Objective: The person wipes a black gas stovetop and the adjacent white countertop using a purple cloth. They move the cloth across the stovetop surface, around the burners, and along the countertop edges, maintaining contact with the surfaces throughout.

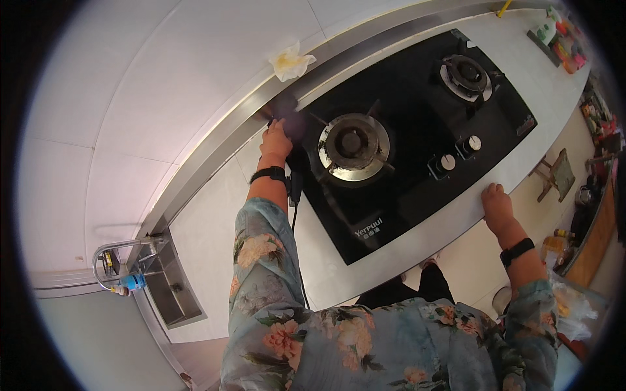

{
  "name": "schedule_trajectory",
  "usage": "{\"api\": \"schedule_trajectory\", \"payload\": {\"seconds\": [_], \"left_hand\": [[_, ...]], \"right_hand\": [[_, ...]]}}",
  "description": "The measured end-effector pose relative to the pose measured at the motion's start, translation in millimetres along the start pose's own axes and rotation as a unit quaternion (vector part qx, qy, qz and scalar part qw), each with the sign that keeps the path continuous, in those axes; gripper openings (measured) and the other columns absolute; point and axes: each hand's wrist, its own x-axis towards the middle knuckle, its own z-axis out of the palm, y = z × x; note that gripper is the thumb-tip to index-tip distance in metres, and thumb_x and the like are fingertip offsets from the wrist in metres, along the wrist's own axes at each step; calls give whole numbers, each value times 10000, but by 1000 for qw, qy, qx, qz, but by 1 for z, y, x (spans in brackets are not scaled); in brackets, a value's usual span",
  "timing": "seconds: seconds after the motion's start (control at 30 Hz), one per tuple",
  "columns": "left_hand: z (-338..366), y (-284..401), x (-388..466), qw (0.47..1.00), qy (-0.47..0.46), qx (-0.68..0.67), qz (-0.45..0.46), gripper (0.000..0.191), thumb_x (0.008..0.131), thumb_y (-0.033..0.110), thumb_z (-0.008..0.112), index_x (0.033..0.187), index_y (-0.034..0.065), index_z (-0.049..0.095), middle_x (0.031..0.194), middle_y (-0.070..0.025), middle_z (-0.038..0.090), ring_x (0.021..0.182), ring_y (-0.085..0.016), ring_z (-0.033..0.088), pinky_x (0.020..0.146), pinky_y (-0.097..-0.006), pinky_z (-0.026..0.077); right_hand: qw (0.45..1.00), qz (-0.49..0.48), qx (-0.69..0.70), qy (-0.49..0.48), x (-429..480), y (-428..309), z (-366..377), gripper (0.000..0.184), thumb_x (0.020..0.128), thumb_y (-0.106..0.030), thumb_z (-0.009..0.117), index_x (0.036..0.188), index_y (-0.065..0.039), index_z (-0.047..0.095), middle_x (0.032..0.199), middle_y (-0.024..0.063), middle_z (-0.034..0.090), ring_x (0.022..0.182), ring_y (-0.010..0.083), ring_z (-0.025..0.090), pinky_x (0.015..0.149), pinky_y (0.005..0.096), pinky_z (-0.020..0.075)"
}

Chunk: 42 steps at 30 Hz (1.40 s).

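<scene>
My left hand [276, 141] reaches to the back left corner of a black glass two-burner gas stove [401, 200]. Its fingertips meet a dark, blurred thing [288, 115] by the steel ledge; whether they grip it is unclear. A black device with a cord [294, 189] lies beside that wrist. The near burner [353, 146] is right of the hand and the smaller burner [467, 76] farther off. Two control knobs [447, 162] stand near the front edge. My right hand [496, 205] rests with curled fingers on the counter's front edge [469, 207], apparently holding nothing.
A crumpled, yellow-stained tissue [291, 61] is at the wall ledge [220, 134]. The sink [171, 288] with a curved faucet [100, 254] lies at left. Bottles and packets [562, 41] stand at the far right counter end. A wooden stool [560, 173] stands on the floor.
</scene>
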Motion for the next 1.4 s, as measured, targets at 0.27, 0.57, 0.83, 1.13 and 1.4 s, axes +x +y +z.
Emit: {"api": "schedule_trajectory", "payload": {"seconds": [0.27, 0.57, 0.83, 1.13, 1.4], "left_hand": [[25, -20, -63, 992, 69, -55, 94, 647, 796, 128, 746, 1397, 146, 507, 1526, -120, 419, 1357, -346, 433, 1104, -447, 410], [14, 8, -207, 993, 26, -37, 109, 678, 751, 67, 738, 1383, 165, 514, 1534, -61, 418, 1349, -357, 439, 1043, -500, 437], [14, -12, -95, 996, 44, -55, 57, 644, 818, 175, 726, 1415, 192, 485, 1558, -35, 383, 1363, -327, 429, 1034, -523, 448], [12, -25, 6, 1000, 0, -22, -20, 672, 861, 275, 704, 1470, 276, 419, 1583, 0, 341, 1394, -330, 395, 1073, -531, 426], [19, -34, -45, 992, 58, -63, 88, 672, 791, 165, 758, 1413, 228, 508, 1552, -45, 399, 1360, -338, 439, 1073, -477, 435]], "right_hand": [[999, 12, 25, 20, 0, 1, 5, 226, 730, 2, 642, 956, -6, 650, 1040, 137, 573, 1011, 302, 584, 739, 361, 578], [998, 6, 45, -31, 3, 5, 2, 352, 680, -5, 722, 1021, -6, 633, 1094, 144, 580, 1053, 316, 584, 767, 381, 580], [998, 11, 45, -50, 5, 7, 9, 438, 632, -49, 778, 1041, -12, 623, 1116, 143, 567, 1070, 317, 569, 778, 390, 571], [998, 12, 53, -39, 1, 3, -3, 354, 659, -1, 718, 1002, -30, 632, 1094, 141, 572, 1052, 312, 579, 761, 385, 577], [996, 5, 48, -68, 3, 1, -13, 413, 642, -38, 781, 1026, -17, 631, 1125, 145, 570, 1073, 314, 574, 810, 383, 578]]}}
